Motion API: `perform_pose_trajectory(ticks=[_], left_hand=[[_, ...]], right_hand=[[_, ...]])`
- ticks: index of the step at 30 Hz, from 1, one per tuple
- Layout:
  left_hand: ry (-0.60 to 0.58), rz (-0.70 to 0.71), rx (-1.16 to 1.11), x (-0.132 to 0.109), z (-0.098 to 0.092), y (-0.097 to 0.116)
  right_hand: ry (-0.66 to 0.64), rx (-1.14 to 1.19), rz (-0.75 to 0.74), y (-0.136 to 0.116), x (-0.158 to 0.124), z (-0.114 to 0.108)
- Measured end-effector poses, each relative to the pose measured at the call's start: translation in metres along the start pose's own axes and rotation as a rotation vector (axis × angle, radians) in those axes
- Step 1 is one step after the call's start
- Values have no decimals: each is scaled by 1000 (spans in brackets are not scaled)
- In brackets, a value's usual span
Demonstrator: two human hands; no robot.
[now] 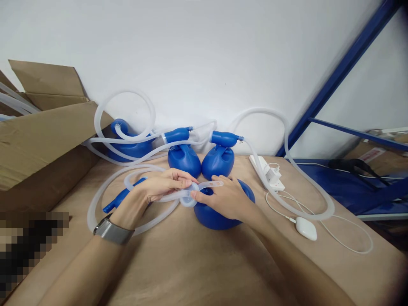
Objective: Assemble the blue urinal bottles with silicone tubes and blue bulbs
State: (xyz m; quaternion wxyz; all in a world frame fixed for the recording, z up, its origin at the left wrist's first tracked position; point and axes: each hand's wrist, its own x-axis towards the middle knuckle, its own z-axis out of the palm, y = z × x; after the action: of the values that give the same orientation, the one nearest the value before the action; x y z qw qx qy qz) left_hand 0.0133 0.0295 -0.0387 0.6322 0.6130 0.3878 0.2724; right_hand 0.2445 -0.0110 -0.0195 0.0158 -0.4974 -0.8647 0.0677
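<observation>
My left hand (164, 185) is closed round a translucent cap (188, 200), its thumb on the rim. A clear flexible tube (172, 196) runs from the cap beneath my palm. From the cap a translucent strap (212, 184) with holes sticks out to the right. My right hand (228, 197) wraps over a blue plastic bottle (216, 219) lying on the table, its thumb against the cap. The bottle's neck is hidden. Left of my hands, partly behind my wrist, lies a blue tubular piece (119, 199) beside the looped tube.
Two blue bottles with tubes, one left (183, 159) and one right (218, 161), stand by the wall; another blue bottle (137, 148) is farther left. An open cardboard box (57, 140) fills the left side. A power strip (259, 163), white case (306, 228) and blue frame (338, 72) are right.
</observation>
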Motion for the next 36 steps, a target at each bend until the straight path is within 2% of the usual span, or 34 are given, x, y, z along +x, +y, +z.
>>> perform_pose_trajectory(ticks=[3, 6, 11, 14, 20, 24, 27, 31, 34, 36], left_hand=[[28, -21, -154, 6, 2, -13], [46, 0, -217, 8, 7, -21], [160, 111, -242, 4, 18, -30], [178, 158, -207, 2, 20, -32], [118, 116, -120, -4, 15, -23], [7, 25, -173, -13, 9, -17], [-79, -3, -177, -18, 5, -14], [-88, -6, -159, -17, 4, -14], [-74, -35, -216, -11, 4, -19], [-75, -53, -254, -9, 6, -22]], right_hand=[[22, 62, 46, -1, 3, 1], [43, 67, 25, -1, 4, 3], [-10, -39, -19, -7, 0, -3], [-27, -97, -38, -8, -4, -5], [40, -128, -153, 5, -9, 4], [107, -26, -35, 10, -6, 10], [150, -16, -40, 8, -4, 11], [186, -33, 36, -4, -8, 13], [170, -48, 120, -14, -14, 13], [143, -51, 110, -15, -15, 11]])
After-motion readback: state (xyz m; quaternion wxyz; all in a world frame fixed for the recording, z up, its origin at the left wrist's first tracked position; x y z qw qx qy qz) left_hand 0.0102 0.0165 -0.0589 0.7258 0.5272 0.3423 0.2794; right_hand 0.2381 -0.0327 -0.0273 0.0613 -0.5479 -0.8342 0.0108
